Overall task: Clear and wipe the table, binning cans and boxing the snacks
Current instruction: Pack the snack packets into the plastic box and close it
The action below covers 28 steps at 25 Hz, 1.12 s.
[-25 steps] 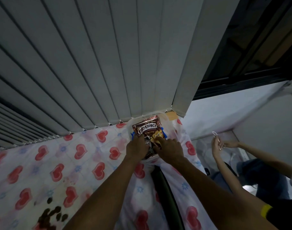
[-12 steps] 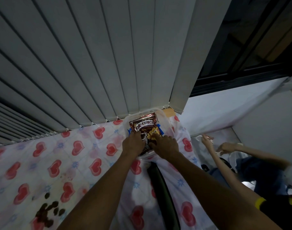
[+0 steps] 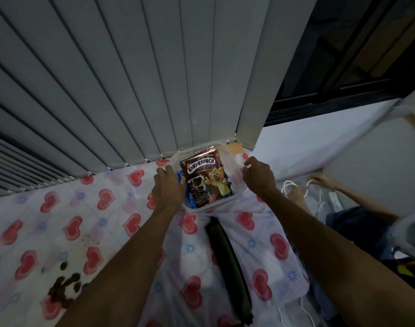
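Observation:
A clear plastic box stands at the far edge of the table, against the blinds. In it a brown Koko Krunch packet stands upright on top of blue packets. My left hand lies palm down over the box's left rim; I cannot tell whether it grips it. Just beside the box's right wall, my right hand hovers with curled fingers apart and nothing in it. Neither hand touches the packet.
A white tablecloth with red hearts covers the table, with a patch of dark brown spilled bits at the lower left. A dark green bar runs between my arms. At right, another person's hands handle a white cord.
Both hands have let go of the Koko Krunch packet and spread apart to the box's two sides. The packet now stands free in the box.

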### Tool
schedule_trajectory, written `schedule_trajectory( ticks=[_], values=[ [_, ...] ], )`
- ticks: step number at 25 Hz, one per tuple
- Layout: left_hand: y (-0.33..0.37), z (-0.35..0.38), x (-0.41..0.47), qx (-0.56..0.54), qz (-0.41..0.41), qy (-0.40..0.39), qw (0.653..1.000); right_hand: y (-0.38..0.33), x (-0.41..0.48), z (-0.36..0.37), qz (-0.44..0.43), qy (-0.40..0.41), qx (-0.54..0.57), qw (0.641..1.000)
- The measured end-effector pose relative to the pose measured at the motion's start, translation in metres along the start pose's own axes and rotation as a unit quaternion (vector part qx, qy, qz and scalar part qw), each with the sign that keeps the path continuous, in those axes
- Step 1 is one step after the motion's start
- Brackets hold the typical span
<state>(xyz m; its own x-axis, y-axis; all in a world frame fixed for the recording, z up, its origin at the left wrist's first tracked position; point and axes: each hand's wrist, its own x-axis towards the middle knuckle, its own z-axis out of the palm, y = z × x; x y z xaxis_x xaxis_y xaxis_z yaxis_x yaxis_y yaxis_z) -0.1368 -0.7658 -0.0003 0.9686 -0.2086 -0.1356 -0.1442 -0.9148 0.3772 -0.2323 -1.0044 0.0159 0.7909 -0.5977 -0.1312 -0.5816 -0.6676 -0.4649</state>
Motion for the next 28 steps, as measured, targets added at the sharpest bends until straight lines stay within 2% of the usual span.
schedule_trajectory(
  ticks=[8,11,15,21,24,26,28],
  values=[
    [-0.024,0.015,-0.019,-0.007,-0.022,-0.044,0.999,0.032,-0.012,0.022,0.068,-0.062,0.024,0.995],
    [-0.042,0.018,-0.021,-0.022,-0.032,-0.047,0.998,0.024,-0.011,0.025,0.074,-0.022,0.028,0.997],
    [-0.066,0.006,-0.02,-0.027,-0.045,-0.048,0.997,-0.015,-0.009,0.025,-0.004,0.076,0.007,0.997],
    [-0.127,-0.019,-0.019,-0.018,-0.103,-0.025,0.994,-0.097,-0.017,0.062,-0.143,0.062,0.008,0.988],
    [-0.161,-0.026,-0.009,-0.017,-0.108,-0.032,0.994,-0.113,-0.022,0.082,-0.185,0.089,0.008,0.979],
    [-0.173,-0.028,0.0,-0.015,-0.106,-0.035,0.994,-0.113,-0.017,0.084,-0.131,0.118,-0.035,0.984],
    [-0.171,-0.029,0.007,-0.017,-0.086,-0.035,0.996,-0.099,-0.004,0.078,-0.012,0.127,-0.071,0.989]
  ],
)
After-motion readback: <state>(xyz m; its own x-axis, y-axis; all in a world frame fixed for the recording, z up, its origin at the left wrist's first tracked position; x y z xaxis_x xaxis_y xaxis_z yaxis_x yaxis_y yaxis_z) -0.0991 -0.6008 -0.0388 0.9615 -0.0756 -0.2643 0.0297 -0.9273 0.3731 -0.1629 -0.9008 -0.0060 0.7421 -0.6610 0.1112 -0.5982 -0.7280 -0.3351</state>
